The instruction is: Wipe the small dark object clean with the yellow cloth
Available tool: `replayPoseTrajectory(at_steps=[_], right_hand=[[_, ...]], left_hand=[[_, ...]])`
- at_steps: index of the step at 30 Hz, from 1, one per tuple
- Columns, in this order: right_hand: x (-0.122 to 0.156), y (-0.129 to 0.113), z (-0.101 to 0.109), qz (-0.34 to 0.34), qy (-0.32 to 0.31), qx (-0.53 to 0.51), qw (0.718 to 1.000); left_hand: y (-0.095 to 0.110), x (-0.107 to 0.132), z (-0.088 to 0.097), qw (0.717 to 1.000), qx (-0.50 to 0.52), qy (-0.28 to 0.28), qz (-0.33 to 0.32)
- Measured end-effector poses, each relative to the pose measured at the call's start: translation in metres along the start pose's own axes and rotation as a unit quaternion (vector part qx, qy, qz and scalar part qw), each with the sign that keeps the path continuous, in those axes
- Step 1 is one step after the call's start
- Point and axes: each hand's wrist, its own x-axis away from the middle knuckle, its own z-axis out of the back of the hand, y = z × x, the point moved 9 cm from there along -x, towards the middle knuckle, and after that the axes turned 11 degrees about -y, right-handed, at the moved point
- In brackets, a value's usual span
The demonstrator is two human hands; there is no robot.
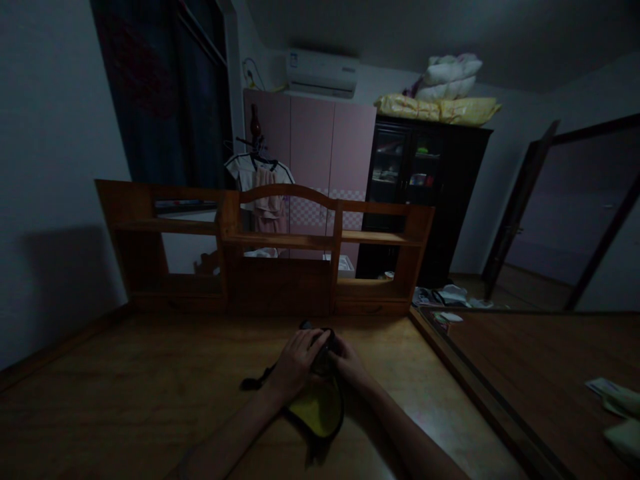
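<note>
In the middle of the wooden surface lies a black-edged, yellow-green pouch-like item [320,410] with dark straps. One dark strap [251,384] sticks out to its left, and another dark end points towards me at the bottom. My left hand [299,358] lies over the upper left of this item, its fingers bent round a dark part. From the right, my right hand [349,365] grips the same dark part, thumb and fingers close together. Between the hands the dim light hides detail, so I cannot make out exactly what the dark part is.
A wooden shelf unit [280,241] with open compartments spans the far edge of the wooden surface [165,373]. A raised wooden rim [465,380] runs along the right. Beyond stand pink wardrobes [310,143] and a dark cabinet [450,193]. Papers and cloth lie at the far right.
</note>
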Motion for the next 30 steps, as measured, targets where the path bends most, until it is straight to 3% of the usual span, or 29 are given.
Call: replayPoseTrajectory(at_steps=[7,14,19,30], right_hand=[[0.005,-0.002,0.006,0.02,0.051,0.059,0.997],[0.005,-0.028,0.0,0.046,0.014,0.186,0.981],[0.008,-0.029,0.007,0.03,0.04,0.23,0.972],[0.009,-0.028,0.009,-0.001,0.076,0.207,0.975]], left_hand=[[-0.002,-0.001,-0.001,1.0,0.001,0.005,0.001],[-0.003,0.0,0.001,1.0,-0.001,0.014,0.001],[-0.003,0.0,0.001,1.0,-0.005,0.018,-0.002],[-0.014,0.001,0.005,0.997,0.039,0.055,0.034]])
